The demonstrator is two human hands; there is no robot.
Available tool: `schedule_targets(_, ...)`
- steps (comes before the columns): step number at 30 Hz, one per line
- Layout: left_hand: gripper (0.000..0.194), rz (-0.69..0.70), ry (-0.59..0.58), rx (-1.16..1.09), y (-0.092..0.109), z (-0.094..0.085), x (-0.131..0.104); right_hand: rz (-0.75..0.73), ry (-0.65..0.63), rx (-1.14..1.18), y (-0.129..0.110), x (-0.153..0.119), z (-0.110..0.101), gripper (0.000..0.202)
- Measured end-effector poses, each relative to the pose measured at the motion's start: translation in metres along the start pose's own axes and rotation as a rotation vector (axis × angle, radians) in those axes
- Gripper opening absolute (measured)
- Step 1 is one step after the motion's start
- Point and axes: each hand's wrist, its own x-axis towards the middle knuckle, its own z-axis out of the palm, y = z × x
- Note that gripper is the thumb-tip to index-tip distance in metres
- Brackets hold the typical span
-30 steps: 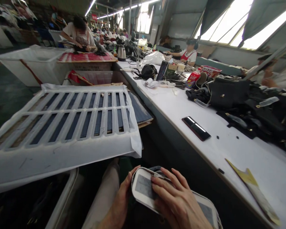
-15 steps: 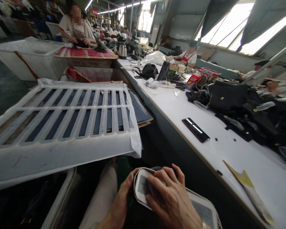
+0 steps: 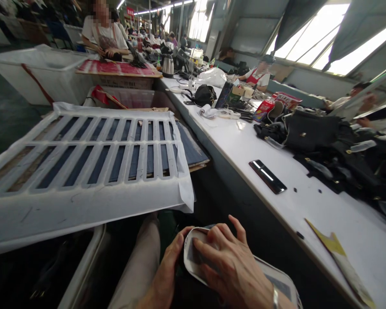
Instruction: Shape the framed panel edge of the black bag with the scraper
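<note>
In the head view, low in the middle, I see a long, pale piece with rounded ends and a grey inner panel point(image 3: 190, 254), which looks like the base of a bag. My left hand point(image 3: 167, 271) is closed round its near-left end, thumb along the rim. Over its top lies my right hand point(image 3: 236, 262), with bent fingers gripping and pressing the pale face and one finger raised. That hand covers the middle of the piece. Dark material below the piece is mostly lost in shadow.
A white slotted tray point(image 3: 93, 196) lies at left on stacked boards. Along the right runs a white table point(image 3: 234, 148) with a phone point(image 3: 267, 177), a yellow-ended strip point(image 3: 337, 257) and black bags point(image 3: 312, 133). A co-worker point(image 3: 106, 36) works behind a red-topped bench point(image 3: 116, 68).
My right fingers have shifted slightly left over the pale piece, towards its rounded end. My left hand keeps its hold. The whole view has swung slightly.
</note>
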Motion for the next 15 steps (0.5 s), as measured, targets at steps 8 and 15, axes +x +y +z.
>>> schedule_targets(8, 0.040, -0.013, -0.020, -0.044, 0.004, 0.007, -0.001, 0.014, 0.072, 0.176, -0.005, -0.005, 0.001, 0.027)
schedule_targets(15, 0.041, -0.051, 0.002, -0.016, 0.008, 0.007, -0.001, 0.101, 0.259, 0.210, -0.011, 0.001, 0.020, 0.014)
